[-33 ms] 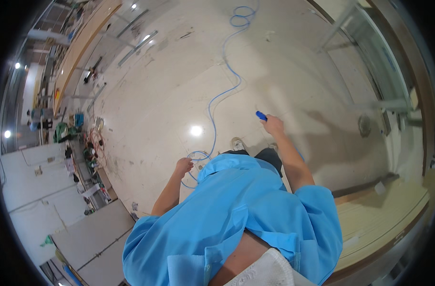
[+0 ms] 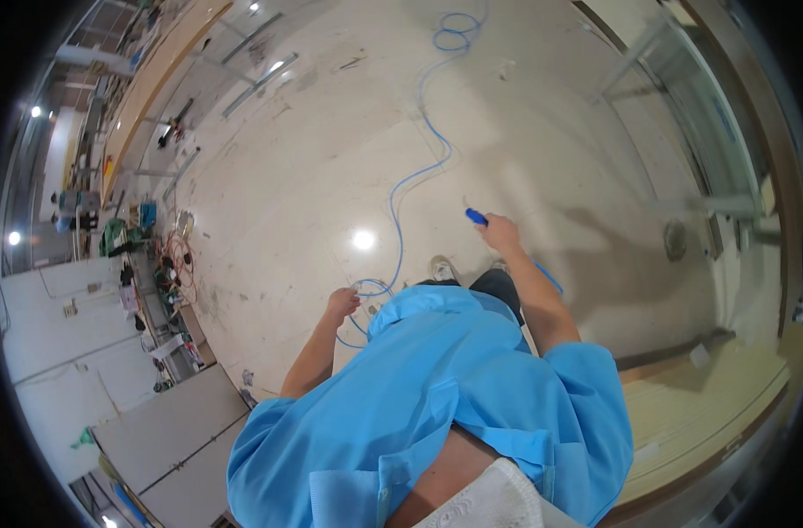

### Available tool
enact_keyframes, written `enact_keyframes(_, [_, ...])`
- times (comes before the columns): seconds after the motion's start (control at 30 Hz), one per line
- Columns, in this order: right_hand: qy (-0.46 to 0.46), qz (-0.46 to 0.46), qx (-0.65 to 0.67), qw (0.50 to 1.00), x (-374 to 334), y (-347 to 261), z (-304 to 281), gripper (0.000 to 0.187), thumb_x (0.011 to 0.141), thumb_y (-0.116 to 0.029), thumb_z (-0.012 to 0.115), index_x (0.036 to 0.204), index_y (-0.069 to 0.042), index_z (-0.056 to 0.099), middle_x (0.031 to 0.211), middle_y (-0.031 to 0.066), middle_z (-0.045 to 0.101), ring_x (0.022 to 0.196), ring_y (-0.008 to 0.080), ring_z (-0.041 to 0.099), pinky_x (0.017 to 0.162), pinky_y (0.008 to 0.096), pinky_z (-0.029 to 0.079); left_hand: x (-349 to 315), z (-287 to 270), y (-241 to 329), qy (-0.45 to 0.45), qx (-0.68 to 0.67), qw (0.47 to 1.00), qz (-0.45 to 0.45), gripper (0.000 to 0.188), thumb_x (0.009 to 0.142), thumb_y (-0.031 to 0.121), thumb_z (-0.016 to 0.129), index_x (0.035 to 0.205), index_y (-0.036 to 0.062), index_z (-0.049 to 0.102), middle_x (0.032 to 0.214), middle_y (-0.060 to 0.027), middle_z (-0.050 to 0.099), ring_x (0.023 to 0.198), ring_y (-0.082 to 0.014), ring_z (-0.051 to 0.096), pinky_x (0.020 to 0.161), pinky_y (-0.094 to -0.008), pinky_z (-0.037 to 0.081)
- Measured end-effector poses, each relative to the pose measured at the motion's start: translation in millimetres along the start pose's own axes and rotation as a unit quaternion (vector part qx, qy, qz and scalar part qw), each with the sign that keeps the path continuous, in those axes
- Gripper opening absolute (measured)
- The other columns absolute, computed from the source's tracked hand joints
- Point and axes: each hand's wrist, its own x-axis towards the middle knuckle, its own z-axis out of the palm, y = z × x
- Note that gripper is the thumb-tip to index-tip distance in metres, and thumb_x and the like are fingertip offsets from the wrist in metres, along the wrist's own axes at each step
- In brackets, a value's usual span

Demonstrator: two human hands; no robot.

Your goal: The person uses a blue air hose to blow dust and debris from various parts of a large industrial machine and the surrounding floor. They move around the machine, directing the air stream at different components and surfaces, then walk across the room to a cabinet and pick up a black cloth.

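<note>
My right hand [image 2: 498, 232] is closed around a blue air blow gun [image 2: 477, 216], held out over the floor ahead of me. Its thin nozzle points forward and a little left. On the left, my left hand [image 2: 343, 302] has its fingers pinched on loops of a thin blue air hose [image 2: 396, 211]. From there the hose snakes away across the floor to a small coil at the far end. A short length of blue hose also shows beside my right forearm; the palm hides most of the gun's grip.
Pale, scuffed floor tiles [image 2: 331, 158] spread ahead. Along the left stand a wooden-topped bench [image 2: 159, 79], tools, an orange cable coil [image 2: 178, 260] and grey panels [image 2: 168, 431]. A glass-panelled frame [image 2: 714, 106] stands far right; stacked cream boards [image 2: 710, 409] lie near right.
My right hand and the blow gun have shifted slightly left and nearer. More blue hose shows beside my right forearm. My left hand keeps its hold on the hose.
</note>
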Motion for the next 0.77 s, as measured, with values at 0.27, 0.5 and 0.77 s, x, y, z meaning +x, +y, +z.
enact_keyframes(0.27, [-0.03,-0.141,-0.137,0.98,150,-142,-16,0.039,0.089,-0.042,0.066,0.112,-0.011,0.069,0.106,0.015,0.072,0.107,0.0342,0.066,0.093,0.0498,0.048,29,-4,135,-0.033,-0.06,0.99,0.127,0.036,0.096,0.029,0.06,0.121,0.0036,0.06,0.102,-0.0102,0.069,0.091,-0.021,0.067,0.08,-0.0316,0.052])
enact_keyframes(0.5, [-0.022,-0.109,-0.159,0.981,304,-198,-86,0.037,0.089,-0.041,0.067,0.112,-0.012,0.068,0.107,0.0128,0.072,0.107,0.0318,0.067,0.09,0.0476,0.048,16,-26,174,0.07,-0.177,0.979,0.07,0.036,0.095,0.034,0.064,0.118,0.0058,0.063,0.099,-0.0077,0.068,0.089,-0.0166,0.066,0.077,-0.0309,0.052])
enact_keyframes(0.77, [-0.204,-0.326,-0.218,0.897,368,-331,-79,0.042,0.089,-0.044,0.067,0.12,-0.016,0.064,0.109,0.0134,0.071,0.109,0.0317,0.066,0.092,0.0493,0.048,16,-15,156,0.155,-0.348,0.923,-0.06,0.038,0.093,0.034,0.065,0.121,0.0087,0.062,0.112,-0.0097,0.069,0.094,-0.02,0.067,0.085,-0.0339,0.052])
